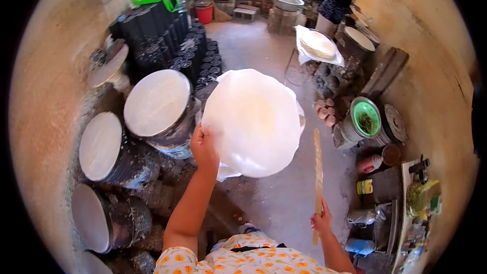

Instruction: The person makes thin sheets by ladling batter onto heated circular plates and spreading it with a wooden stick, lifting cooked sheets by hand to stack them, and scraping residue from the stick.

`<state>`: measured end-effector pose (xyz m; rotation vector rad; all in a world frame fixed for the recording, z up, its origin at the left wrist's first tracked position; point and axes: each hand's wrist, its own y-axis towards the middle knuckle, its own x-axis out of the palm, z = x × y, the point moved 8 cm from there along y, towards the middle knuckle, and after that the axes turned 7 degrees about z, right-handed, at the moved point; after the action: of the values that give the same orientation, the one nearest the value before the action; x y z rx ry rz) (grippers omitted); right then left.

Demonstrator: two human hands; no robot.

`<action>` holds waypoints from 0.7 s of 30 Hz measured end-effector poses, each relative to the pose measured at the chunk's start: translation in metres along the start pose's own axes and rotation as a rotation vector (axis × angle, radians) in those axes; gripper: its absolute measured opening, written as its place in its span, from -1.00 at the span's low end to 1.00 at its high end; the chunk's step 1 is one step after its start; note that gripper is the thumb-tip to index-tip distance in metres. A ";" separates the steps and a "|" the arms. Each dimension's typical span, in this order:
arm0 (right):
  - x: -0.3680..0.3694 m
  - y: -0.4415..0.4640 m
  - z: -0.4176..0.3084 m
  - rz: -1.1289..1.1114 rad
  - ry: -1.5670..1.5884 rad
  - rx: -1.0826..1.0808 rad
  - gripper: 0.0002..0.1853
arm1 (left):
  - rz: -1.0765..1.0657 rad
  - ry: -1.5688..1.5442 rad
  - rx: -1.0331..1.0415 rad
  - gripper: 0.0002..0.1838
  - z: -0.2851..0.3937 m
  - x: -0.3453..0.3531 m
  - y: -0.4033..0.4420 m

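Observation:
My left hand (204, 144) is closed on the left edge of a large, thin, round white pancake (253, 122), thumb on top. Parts of a white cloth (228, 171) show beyond the pancake's rim; what lies underneath is hidden. In my right hand (321, 219) is a long flat wooden stick (318, 167), gripped near its lower end and pointing forward, apart from the pancake. To the left of my left hand stands a drum stove with a round whitish griddle (157, 102) on top.
More griddles (100, 146) line the left wall. Black coal briquettes (185, 58) are stacked behind them. Ahead, a pancake stack (318, 44) rests on a cloth-covered stand, near another person (337, 2). On the right are a green basin (365, 116) and a cluttered shelf (406, 213).

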<state>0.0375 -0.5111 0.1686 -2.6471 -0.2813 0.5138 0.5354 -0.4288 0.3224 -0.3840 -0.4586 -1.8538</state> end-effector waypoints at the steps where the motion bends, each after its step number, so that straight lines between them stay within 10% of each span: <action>1: -0.009 -0.002 0.014 0.020 0.008 0.004 -0.18 | 0.012 -0.044 -0.063 -0.90 -0.035 0.002 0.009; 9: -0.042 -0.041 0.096 0.183 0.101 0.206 -0.17 | 0.197 0.496 -0.348 -0.86 -0.269 -0.063 0.024; 18: -0.005 -0.019 0.054 0.011 -0.013 0.134 -0.22 | 0.154 0.170 -0.476 -0.87 -0.283 -0.109 0.051; 21: 0.043 0.002 0.009 -0.175 -0.044 0.026 -0.23 | 0.168 0.484 -0.473 -0.95 -0.230 -0.151 0.029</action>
<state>0.0732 -0.4983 0.1471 -2.5575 -0.5113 0.5150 0.6020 -0.4265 0.0537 -0.2617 0.3390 -1.8008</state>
